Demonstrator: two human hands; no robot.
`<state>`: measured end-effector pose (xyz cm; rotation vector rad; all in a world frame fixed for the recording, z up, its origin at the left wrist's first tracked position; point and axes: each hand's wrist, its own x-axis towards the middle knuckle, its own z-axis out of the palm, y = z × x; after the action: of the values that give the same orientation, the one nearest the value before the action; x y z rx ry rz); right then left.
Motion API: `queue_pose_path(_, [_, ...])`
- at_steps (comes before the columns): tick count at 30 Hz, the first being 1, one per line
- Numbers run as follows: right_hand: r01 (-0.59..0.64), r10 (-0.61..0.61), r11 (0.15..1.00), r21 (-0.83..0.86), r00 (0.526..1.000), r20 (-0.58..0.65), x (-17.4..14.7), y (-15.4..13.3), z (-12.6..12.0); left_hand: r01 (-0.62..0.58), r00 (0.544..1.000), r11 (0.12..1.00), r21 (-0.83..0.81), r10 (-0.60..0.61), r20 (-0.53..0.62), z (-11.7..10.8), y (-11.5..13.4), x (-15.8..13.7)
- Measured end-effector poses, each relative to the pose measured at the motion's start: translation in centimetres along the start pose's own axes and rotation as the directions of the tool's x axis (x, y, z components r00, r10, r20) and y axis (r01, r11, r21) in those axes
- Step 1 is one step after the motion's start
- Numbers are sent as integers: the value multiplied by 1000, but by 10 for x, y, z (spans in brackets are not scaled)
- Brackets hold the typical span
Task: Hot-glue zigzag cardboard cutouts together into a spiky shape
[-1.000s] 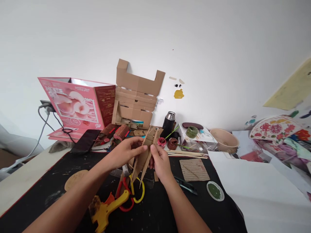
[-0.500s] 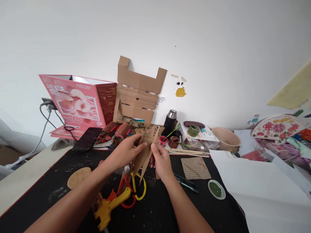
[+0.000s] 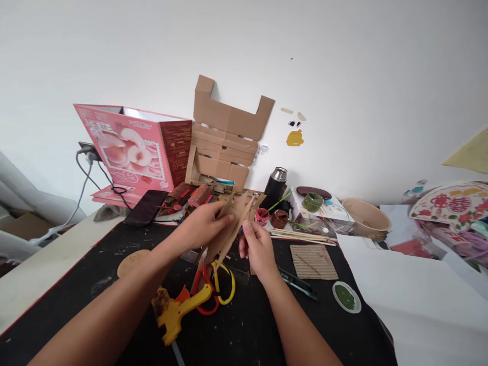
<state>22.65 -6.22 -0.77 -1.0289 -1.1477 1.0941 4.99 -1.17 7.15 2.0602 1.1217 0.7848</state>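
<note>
Brown cardboard pieces (image 3: 224, 241) are held up over the black mat (image 3: 244, 330) on the desk (image 3: 57, 269). Through the head camera, I see the left hand (image 3: 208, 223) pinching them between its thumb and fingers. The right hand (image 3: 259, 249) is curled just beside their edge, and I cannot tell if its fingers pinch anything. Red and yellow scissors (image 3: 233, 284) lie near the pointy bottom end, beside a yellow tool (image 3: 179, 312). I see a bumpy cardboard square (image 3: 314, 262) on the right.
</note>
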Motion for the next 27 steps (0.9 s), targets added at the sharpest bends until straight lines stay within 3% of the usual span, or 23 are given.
queue_pose_path(3, [0, 0, 1000, -7, 1000, 16, -2, -3, 2, 31, 967, 979, -202, -80, -241, -15, 1, 0])
queue_pose_path(6, [-1, 2, 999, -51, 1000, 31, -7, -6, 9, -24, 901, 869, -495, -196, -387, -32, 0, -1])
queue_pose_path(10, [27, -10, 984, -178, 995, 98, -16, -3, 21, -256, 770, 691, -676, -276, -575, -57, 2, -3])
queue_pose_path(14, [4, 45, 962, -273, 984, 173, -23, 10, 37, -508, 620, 512, -693, -342, -707, -88, 5, -9])
queue_pose_path(18, [67, 71, 898, -436, 953, 293, -25, 11, 56, -555, 609, 445, -703, -359, -707, -106, 4, -15])
queue_pose_path(23, [229, 41, 793, -564, 904, 425, -26, -4, 79, -543, 658, 437, -717, -310, -686, -110, 3, -19])
queue_pose_path(27, [290, 75, 730, -620, 866, 494, -31, -9, 84, -529, 680, 440, -726, -292, -672, -110, 3, -20])
